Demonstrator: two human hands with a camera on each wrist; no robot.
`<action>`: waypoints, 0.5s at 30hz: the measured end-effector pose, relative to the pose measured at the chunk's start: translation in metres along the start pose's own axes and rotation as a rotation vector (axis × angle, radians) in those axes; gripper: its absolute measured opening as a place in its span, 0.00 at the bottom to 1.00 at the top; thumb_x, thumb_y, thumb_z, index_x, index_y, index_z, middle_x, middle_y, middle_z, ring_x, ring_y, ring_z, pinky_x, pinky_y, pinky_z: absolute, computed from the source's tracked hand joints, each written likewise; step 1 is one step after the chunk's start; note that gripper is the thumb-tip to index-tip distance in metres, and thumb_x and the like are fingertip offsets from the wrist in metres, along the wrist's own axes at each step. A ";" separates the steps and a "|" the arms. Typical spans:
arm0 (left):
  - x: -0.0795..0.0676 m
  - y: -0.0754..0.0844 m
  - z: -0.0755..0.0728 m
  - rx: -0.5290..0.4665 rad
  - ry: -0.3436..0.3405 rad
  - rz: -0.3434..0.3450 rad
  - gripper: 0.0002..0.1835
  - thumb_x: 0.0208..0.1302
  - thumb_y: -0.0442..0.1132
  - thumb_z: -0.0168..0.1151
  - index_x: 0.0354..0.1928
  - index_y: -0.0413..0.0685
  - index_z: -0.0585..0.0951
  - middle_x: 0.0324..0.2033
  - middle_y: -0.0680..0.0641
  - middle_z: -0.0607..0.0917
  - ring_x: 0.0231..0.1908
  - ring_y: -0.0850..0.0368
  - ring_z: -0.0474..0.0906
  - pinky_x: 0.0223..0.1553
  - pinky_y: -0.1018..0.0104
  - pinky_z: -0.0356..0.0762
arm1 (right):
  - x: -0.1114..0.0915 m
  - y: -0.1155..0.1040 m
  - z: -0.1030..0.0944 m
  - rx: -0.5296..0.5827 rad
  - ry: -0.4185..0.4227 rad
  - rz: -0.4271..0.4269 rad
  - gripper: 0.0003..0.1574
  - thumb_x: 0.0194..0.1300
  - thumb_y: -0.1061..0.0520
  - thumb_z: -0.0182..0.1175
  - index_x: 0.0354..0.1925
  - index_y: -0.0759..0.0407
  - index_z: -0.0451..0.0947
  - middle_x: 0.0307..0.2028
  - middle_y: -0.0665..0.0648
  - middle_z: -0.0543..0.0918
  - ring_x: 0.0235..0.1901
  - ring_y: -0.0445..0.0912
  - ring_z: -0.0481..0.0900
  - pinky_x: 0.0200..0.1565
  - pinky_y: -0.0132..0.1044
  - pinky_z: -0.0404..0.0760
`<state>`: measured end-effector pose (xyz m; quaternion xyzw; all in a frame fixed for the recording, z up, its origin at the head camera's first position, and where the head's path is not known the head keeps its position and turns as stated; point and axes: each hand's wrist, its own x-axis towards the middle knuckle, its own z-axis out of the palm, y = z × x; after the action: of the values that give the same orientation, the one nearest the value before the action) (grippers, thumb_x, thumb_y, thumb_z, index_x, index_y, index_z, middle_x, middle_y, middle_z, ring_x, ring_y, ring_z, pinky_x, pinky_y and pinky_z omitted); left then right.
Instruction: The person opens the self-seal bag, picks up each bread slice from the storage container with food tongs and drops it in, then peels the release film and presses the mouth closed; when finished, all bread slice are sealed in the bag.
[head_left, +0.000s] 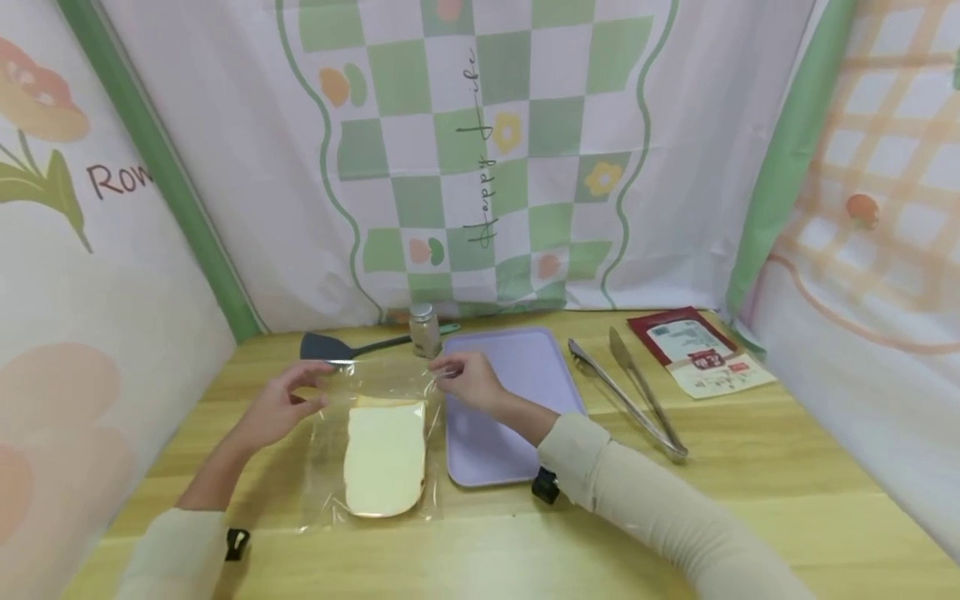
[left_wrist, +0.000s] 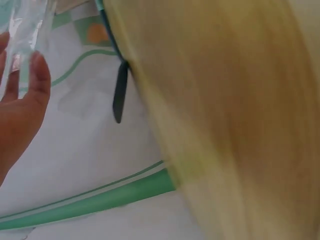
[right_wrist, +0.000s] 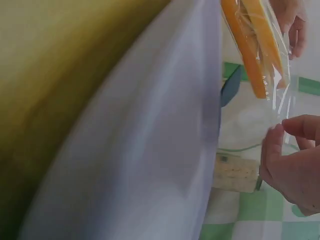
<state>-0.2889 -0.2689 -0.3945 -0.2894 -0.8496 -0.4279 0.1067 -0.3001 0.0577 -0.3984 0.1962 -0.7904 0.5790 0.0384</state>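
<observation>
A clear plastic bag (head_left: 386, 379) with sliced white bread (head_left: 385, 458) inside is held up by its top corners. My left hand (head_left: 279, 408) holds the upper left corner, thumb and fingers on either side of the plastic in the left wrist view. At the upper right corner, my right hand (head_left: 471, 382) pinches the film between thumb and fingertips, and the same grip shows in the right wrist view. Brown crust edges of the slices (right_wrist: 250, 47) show through the film there. The bread sits in the bag's lower part, below both hands.
Right of the bag lies a lilac tray (head_left: 517, 458), partly under my right forearm. A spatula (head_left: 326, 346) and a lidded jar (head_left: 425, 333) stand behind. Metal tongs (head_left: 630, 400) and a red-and-white food packet (head_left: 697, 350) lie at the right.
</observation>
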 end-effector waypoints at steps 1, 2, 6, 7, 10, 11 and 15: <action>0.000 -0.003 0.004 0.038 -0.027 -0.002 0.25 0.58 0.23 0.66 0.59 0.34 0.75 0.55 0.37 0.78 0.49 0.46 0.79 0.40 0.61 0.85 | 0.000 0.004 0.001 -0.011 -0.002 0.019 0.17 0.55 0.75 0.61 0.46 0.75 0.82 0.44 0.69 0.86 0.44 0.60 0.85 0.40 0.35 0.85; 0.000 -0.005 0.007 0.074 -0.055 -0.006 0.25 0.58 0.23 0.66 0.59 0.35 0.75 0.58 0.34 0.76 0.50 0.41 0.78 0.41 0.57 0.85 | 0.000 0.007 0.001 -0.033 -0.008 0.038 0.18 0.55 0.74 0.62 0.47 0.74 0.81 0.45 0.68 0.86 0.46 0.59 0.85 0.41 0.35 0.85; -0.001 -0.005 0.017 0.191 -0.137 -0.001 0.25 0.59 0.26 0.67 0.60 0.36 0.76 0.65 0.27 0.67 0.53 0.28 0.75 0.44 0.42 0.83 | -0.003 0.011 -0.003 -0.117 -0.064 0.100 0.25 0.54 0.72 0.63 0.53 0.70 0.80 0.51 0.66 0.84 0.50 0.62 0.82 0.42 0.38 0.86; -0.001 -0.003 0.018 0.211 -0.145 -0.001 0.25 0.59 0.26 0.66 0.60 0.37 0.75 0.66 0.26 0.66 0.54 0.26 0.74 0.45 0.38 0.81 | -0.004 0.011 -0.005 -0.153 -0.079 0.107 0.27 0.54 0.72 0.63 0.55 0.68 0.79 0.53 0.65 0.83 0.49 0.61 0.83 0.41 0.39 0.86; 0.001 0.002 0.021 0.242 -0.135 -0.005 0.25 0.61 0.28 0.66 0.61 0.37 0.75 0.67 0.26 0.64 0.58 0.25 0.70 0.52 0.32 0.74 | -0.008 0.009 -0.012 -0.213 -0.140 0.063 0.30 0.55 0.70 0.64 0.59 0.66 0.77 0.58 0.65 0.80 0.48 0.63 0.82 0.45 0.45 0.85; 0.002 0.004 0.023 0.254 -0.122 -0.007 0.24 0.61 0.29 0.66 0.61 0.37 0.75 0.67 0.26 0.64 0.60 0.25 0.68 0.54 0.30 0.71 | -0.009 0.009 -0.016 -0.217 -0.165 0.041 0.31 0.56 0.70 0.63 0.60 0.66 0.76 0.59 0.66 0.79 0.49 0.64 0.82 0.46 0.47 0.85; 0.005 0.019 0.032 0.265 -0.045 0.009 0.26 0.60 0.30 0.68 0.61 0.38 0.75 0.68 0.29 0.64 0.64 0.25 0.63 0.60 0.25 0.59 | -0.015 0.009 -0.029 -0.209 -0.235 -0.056 0.30 0.60 0.68 0.63 0.62 0.67 0.74 0.63 0.68 0.74 0.57 0.66 0.77 0.56 0.52 0.79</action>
<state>-0.2796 -0.2327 -0.3989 -0.2862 -0.8995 -0.3047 0.1270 -0.2941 0.0908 -0.4015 0.2795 -0.8396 0.4654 -0.0183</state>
